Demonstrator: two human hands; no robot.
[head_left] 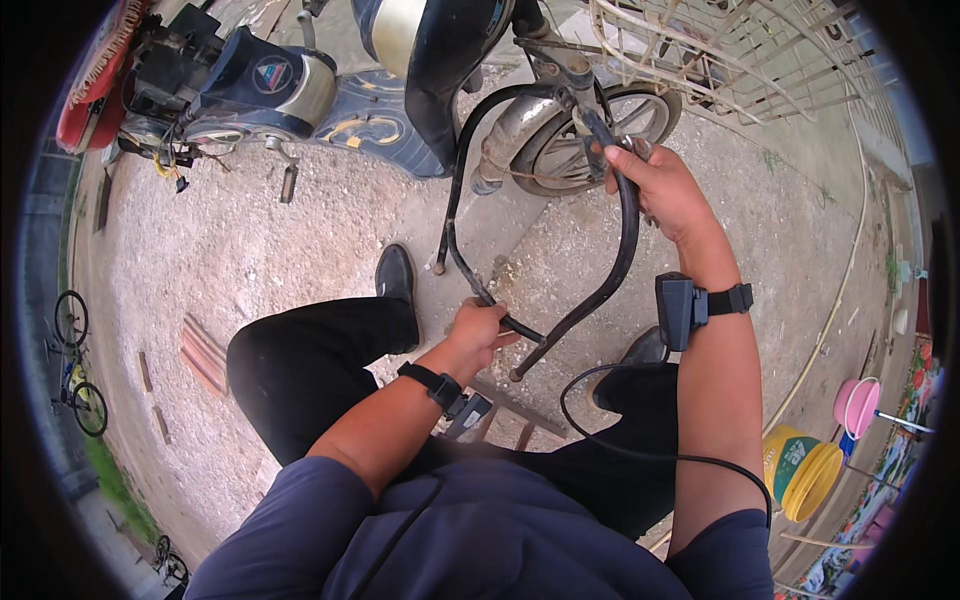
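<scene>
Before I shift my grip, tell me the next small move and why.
Probably ease the black tube frame slightly toward you: the left hand and right hand both hold it, and its upper end overlaps the front wheel in this view, so contact is unclear.

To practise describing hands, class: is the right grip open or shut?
Shut: the right hand curls around the black tube, thumb on it.

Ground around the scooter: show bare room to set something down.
Open gravel lies between scooter, left shoe and reddish slats; another patch, between right forearm and pale hose. Crowded: around the front wheel and black frame.
</scene>
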